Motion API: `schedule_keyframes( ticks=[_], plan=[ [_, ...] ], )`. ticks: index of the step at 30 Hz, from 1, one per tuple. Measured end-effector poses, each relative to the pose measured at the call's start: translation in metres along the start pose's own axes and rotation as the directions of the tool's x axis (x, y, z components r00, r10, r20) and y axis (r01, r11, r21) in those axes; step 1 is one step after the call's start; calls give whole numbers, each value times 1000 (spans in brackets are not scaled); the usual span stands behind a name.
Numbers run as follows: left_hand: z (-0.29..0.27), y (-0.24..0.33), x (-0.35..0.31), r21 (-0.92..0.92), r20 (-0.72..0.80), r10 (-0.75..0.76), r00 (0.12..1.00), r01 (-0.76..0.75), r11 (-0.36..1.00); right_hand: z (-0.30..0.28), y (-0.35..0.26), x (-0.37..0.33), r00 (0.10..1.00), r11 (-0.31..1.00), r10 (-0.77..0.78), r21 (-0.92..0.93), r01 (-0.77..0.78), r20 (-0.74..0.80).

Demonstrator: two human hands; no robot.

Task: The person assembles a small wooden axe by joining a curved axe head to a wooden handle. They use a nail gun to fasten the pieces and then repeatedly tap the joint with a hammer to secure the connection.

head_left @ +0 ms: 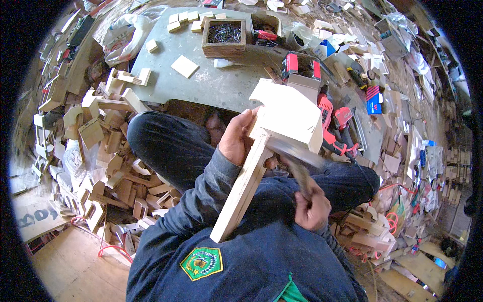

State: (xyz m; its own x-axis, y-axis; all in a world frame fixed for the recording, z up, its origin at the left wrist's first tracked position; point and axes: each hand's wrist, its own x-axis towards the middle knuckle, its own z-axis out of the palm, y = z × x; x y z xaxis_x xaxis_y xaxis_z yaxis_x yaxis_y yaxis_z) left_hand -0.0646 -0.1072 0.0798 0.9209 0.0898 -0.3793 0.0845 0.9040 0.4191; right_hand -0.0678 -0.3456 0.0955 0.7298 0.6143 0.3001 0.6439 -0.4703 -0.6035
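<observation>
My left hand (235, 138) grips the side of a pale wooden piece (288, 111) with a shaped, notched outline. A long wooden strip (239, 194) meets this piece at a corner and slants down toward my chest. My right hand (313, 207) is closed around the handle of a hammer (302, 178). Motion smears the hammer's head, which is beside the joint between strip and board. Whether the head touches the wood I cannot tell. The fingertips of my left hand are partly hidden behind the wood.
Ahead stands a grey low table (176, 93) with a wooden box of nails (224, 38), small wood blocks (183, 17) and a white bottle (222, 63). Red power tools (332, 121) lie at the right. Wooden offcuts (118, 186) heap at the left, near an orange cord (113, 247).
</observation>
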Motion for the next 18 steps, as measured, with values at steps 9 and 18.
schedule_keyframes(
  ticks=[9, 18],
  plan=[
    [-2, -11, 10, 90, -228, 30, 973, -10, 996, 0, -1, -3, 991, 990, 118, 69, -122, 58],
    [-9, -11, 5, 166, -95, 117, 989, -100, 981, 3, 7, -7, 983, 989, 129, 58, -138, 133]
  ],
)
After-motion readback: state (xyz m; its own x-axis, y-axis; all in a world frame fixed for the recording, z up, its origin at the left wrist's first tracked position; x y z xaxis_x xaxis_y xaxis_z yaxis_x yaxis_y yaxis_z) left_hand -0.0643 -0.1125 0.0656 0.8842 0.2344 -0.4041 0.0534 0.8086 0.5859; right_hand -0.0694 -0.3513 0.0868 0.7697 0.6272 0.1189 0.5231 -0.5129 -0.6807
